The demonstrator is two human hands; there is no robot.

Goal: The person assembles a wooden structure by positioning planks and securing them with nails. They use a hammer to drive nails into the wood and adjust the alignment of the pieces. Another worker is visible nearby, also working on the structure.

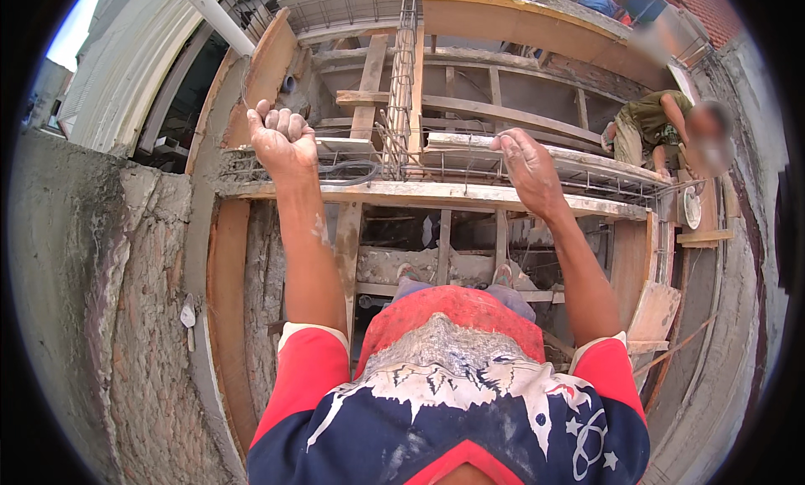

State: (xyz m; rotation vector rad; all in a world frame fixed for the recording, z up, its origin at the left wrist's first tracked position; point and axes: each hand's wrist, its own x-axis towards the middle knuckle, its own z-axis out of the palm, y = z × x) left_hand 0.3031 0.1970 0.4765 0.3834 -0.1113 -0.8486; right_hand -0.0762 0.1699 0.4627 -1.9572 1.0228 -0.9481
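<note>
My left hand (283,140) is raised over the left end of the formwork, its fingers curled closed. A thin wire (244,91) runs up from beside its fingertips and looks pinched there. My right hand (530,168) is above the middle of the same beam, thumb and fingers pressed together; whatever is between them is too small to make out. Below both hands lies a wooden formwork board (444,195), with steel reinforcing bars (604,181) along the trough behind it. A dark coil of wire (350,175) rests near my left wrist.
A rebar cage (402,91) runs away from me between boards. Timber planks (495,112) cross the open framework below. At the right a co-worker (650,129) crouches near a round pale container (691,207). A trowel (189,317) lies by the rough wall (151,342) at left.
</note>
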